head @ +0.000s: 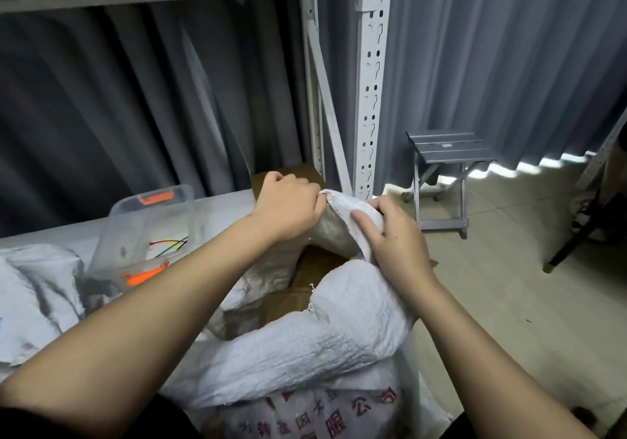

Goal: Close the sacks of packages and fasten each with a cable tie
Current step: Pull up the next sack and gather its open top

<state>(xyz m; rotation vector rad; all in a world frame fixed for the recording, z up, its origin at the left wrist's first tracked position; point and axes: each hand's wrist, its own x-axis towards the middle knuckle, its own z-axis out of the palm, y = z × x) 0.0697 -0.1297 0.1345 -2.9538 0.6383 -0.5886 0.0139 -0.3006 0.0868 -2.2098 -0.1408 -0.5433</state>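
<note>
A white woven sack point(339, 336) with red printed characters stands in front of me, its mouth open over brown cardboard packages point(305, 279). My left hand point(288, 206) grips the far edge of the sack's mouth, fingers curled over the rim. My right hand point(390, 235) holds the same raised flap from the right, thumb pressed on the cloth. Coloured cable ties point(169, 245) lie inside a clear plastic box point(149, 228) with orange latches, to the left of the sack.
Another white sack point(37, 299) lies at the left on a low white shelf board point(224, 207). A white metal rack upright point(371, 82) rises behind the hands, with a cardboard box point(288, 172) at its foot. A small grey folding stool point(444, 174) stands on the tiled floor at right, before grey curtains.
</note>
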